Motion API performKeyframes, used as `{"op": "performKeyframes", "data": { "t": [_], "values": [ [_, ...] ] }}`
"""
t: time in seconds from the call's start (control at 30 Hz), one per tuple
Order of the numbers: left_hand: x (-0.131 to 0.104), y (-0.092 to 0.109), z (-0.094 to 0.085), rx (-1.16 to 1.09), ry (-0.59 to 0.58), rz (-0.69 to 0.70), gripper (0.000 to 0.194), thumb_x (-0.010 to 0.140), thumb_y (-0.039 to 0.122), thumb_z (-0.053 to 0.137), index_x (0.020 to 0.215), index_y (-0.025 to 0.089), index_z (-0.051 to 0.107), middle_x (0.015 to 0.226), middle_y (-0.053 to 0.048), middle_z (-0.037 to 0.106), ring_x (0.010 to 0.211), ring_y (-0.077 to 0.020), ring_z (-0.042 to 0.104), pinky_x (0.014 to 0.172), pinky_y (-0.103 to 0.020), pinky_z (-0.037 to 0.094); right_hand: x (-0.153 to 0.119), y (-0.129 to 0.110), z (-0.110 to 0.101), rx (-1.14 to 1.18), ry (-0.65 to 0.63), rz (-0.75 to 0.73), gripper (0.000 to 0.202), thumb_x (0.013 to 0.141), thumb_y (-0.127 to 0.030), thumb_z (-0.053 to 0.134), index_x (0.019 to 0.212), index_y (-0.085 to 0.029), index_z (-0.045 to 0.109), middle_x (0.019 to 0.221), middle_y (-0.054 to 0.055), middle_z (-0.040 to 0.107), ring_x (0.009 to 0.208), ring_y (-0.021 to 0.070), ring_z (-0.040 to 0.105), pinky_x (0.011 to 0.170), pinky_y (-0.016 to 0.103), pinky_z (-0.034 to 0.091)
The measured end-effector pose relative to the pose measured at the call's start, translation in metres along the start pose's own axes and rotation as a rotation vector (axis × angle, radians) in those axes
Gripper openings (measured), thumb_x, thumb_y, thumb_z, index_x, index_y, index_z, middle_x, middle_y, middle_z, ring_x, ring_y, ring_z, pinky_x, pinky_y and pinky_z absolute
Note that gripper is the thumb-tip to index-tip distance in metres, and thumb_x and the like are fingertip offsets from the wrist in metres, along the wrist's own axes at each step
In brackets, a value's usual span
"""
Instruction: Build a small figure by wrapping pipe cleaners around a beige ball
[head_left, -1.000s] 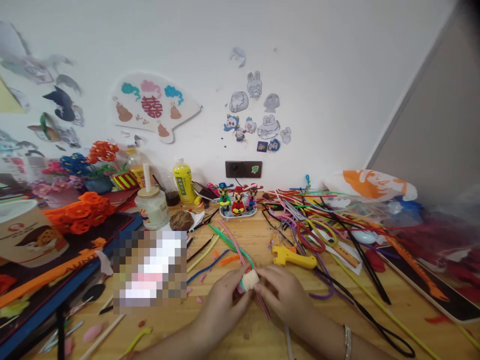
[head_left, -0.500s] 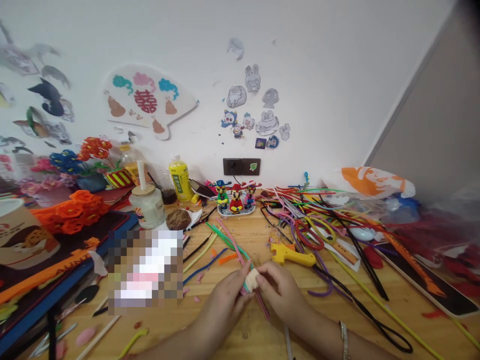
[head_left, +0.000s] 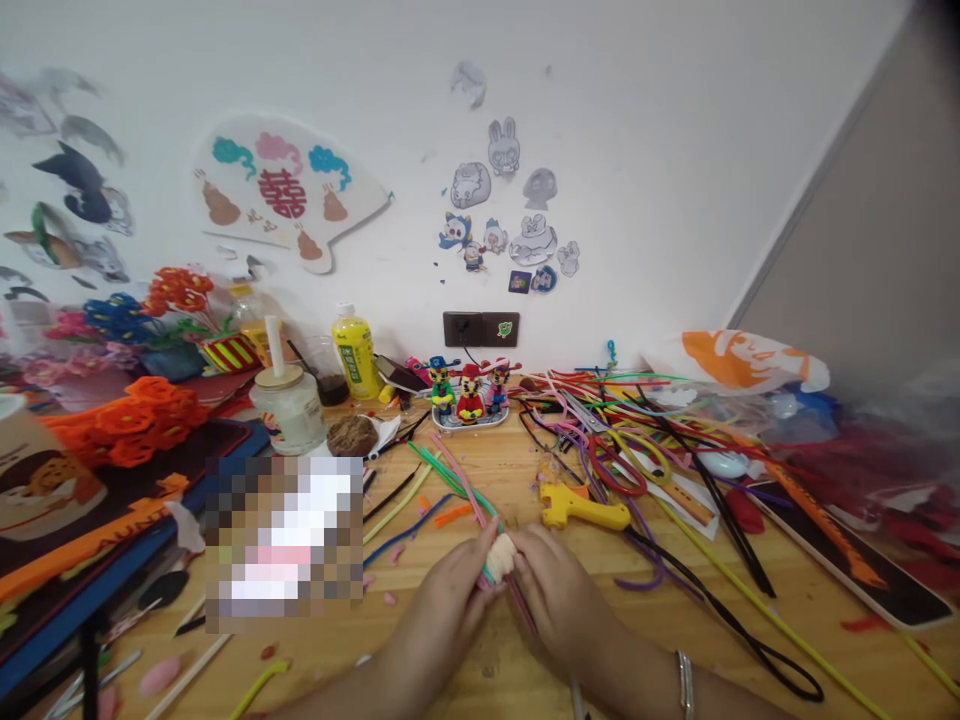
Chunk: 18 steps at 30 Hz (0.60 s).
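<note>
Close together over the middle of the wooden table, my left hand (head_left: pixel 454 595) and my right hand (head_left: pixel 559 590) both pinch a small cream pipe-cleaner piece (head_left: pixel 501 557). My left fingers grip its left side, my right fingers its right side. Pink and green pipe cleaners (head_left: pixel 469 485) reach from the piece toward the back of the table. Pinkish stems (head_left: pixel 523 607) stick out below, partly covered by my right hand. Some fingertips are hidden behind the piece.
A yellow hot glue gun (head_left: pixel 581 508) lies right of my hands, its black cord trailing forward. Further right are tangled pipe cleaners (head_left: pixel 637 450). Three small figures (head_left: pixel 469 395) stand on a tray at the back. A glass jar (head_left: pixel 289 410) and yellow bottle (head_left: pixel 355 355) stand left.
My right fingers have shifted along the cream piece and now lie lower and more stretched against its right side. The piece has turned slightly. The view has moved a little.
</note>
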<state>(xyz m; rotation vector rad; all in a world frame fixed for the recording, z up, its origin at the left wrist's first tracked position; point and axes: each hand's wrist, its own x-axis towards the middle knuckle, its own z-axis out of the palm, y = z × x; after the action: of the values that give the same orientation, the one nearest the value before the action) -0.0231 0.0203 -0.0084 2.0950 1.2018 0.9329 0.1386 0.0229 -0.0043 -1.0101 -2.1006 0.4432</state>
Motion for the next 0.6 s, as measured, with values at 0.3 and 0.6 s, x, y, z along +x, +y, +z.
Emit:
{"op": "performKeyframes", "data": {
  "t": [0.3, 0.6],
  "values": [
    [0.0012, 0.0045, -0.001, -0.109, -0.003, -0.067, 0.053, 0.077, 0.014, 0.051, 0.128, 0.025, 0.04, 0.124, -0.008, 0.056, 0.114, -0.0222, 0.051, 0.097, -0.041, 0.039, -0.0028, 0.0067, 0.0009, 0.043, -0.046, -0.072, 0.039, 0.088, -0.012, 0.03, 0.126, -0.014, 0.037, 0.107, 0.013, 0.059, 0.096, 0.0214, 0.055, 0.083, 0.034, 0.046],
    [-0.0013, 0.0038, 0.0007, -0.143, 0.001, -0.066, 0.051, 0.077, 0.015, 0.051, 0.126, 0.025, 0.043, 0.121, -0.008, 0.059, 0.111, -0.0225, 0.053, 0.095, -0.04, 0.041, -0.0007, 0.0004, -0.0072, 0.116, -0.117, -0.047, 0.033, 0.088, -0.017, 0.036, 0.121, -0.016, 0.041, 0.108, 0.011, 0.057, 0.099, 0.0208, 0.052, 0.086, 0.033, 0.043]
  ]
}}
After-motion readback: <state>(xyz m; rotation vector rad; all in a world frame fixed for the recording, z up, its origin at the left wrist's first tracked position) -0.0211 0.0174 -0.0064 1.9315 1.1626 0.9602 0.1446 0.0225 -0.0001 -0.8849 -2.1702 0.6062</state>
